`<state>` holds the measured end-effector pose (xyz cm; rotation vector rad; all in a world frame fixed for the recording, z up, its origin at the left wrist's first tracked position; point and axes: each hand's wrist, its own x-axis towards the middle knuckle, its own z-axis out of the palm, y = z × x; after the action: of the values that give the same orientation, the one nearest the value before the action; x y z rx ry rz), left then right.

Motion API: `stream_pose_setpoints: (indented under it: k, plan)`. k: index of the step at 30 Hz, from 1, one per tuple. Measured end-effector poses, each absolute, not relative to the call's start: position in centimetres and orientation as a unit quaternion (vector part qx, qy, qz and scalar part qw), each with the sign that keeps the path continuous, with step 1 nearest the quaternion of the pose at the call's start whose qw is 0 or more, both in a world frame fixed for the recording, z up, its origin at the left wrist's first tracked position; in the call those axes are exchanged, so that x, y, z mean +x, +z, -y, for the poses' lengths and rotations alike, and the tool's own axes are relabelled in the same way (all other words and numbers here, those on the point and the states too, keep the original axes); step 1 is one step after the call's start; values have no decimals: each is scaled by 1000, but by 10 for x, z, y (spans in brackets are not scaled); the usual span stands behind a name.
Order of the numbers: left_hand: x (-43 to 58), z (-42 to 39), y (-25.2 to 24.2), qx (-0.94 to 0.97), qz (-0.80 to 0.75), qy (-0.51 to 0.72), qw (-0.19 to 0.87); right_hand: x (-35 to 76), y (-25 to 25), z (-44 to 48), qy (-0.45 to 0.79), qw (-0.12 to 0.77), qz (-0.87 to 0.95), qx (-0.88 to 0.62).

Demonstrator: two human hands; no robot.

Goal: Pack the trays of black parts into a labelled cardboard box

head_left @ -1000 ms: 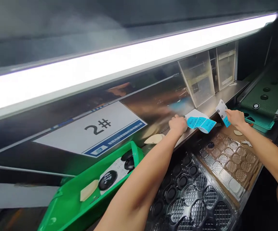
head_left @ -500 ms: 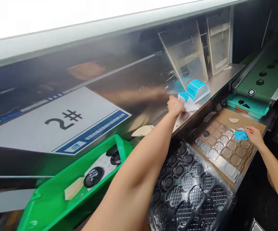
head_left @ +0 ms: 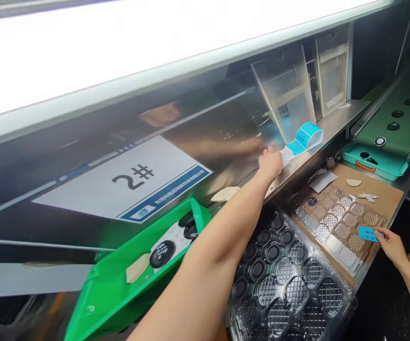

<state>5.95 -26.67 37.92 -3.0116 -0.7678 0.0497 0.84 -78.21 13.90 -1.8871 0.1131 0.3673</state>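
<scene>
On steel shelf: left hand [head_left: 270, 163] pinching white backing strip [head_left: 286, 154] of blue label roll [head_left: 307, 136]; right hand [head_left: 392, 244] pinching one blue label [head_left: 368, 233] over clear tray [head_left: 336, 222]

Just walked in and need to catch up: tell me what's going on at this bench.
A person works at a steel shelf. The left hand rests on the shelf beside a roll of blue labels, touching its loose end. The right hand pinches a single blue label at the edge of a clear tray on cardboard. A dark tray lies nearer, with a green bin to its left.
</scene>
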Motion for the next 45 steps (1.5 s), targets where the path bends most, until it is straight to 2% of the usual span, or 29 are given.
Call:
stream_pose_setpoints:
  k: [4, 8, 17, 24, 27, 31, 33, 36, 39, 40, 42, 45]
  plan:
    - [38, 251, 394, -970, 205, 48, 117, 2, 138, 786, 158, 575, -64, -800]
    - [21, 246, 405, -966, 227, 98, 71, 1, 151, 784, 162, 583, -68, -793]
    - [3, 280, 410, -972, 233, 1, -26, 12, 213, 733, 127, 680, -35, -721]
    - [-20, 305, 420, -968, 193, -154, -54, 5, 241, 702, 195, 725, -26, -660]
    - [-51, 350, 414, -956, 159, -181, -170, -1, 247, 691, 199, 757, -37, -621]
    - [-105, 428, 372, -840, 178, -120, -499, -23, 260, 666, 213, 785, -10, -581]
    - [-125, 453, 350, -760, 204, -72, -613, -38, 265, 650, 252, 783, 21, -569]
    - [-144, 460, 331, -694, 251, -80, -670, -49, 258, 629, 339, 741, 117, -568]
    - [-165, 437, 331, -646, 342, -140, -668, -18, 225, 602, 383, 649, 195, -628]
    - [-175, 427, 333, -633, 371, -150, -662, 3, 209, 590, 360, 613, 201, -674]
    - [-201, 411, 337, -618, 425, -147, -645, 52, 173, 560, 213, 526, 196, -799]
    - [-247, 398, 340, -590, 492, -145, -624, 122, 124, 508, 118, 305, 278, -903]
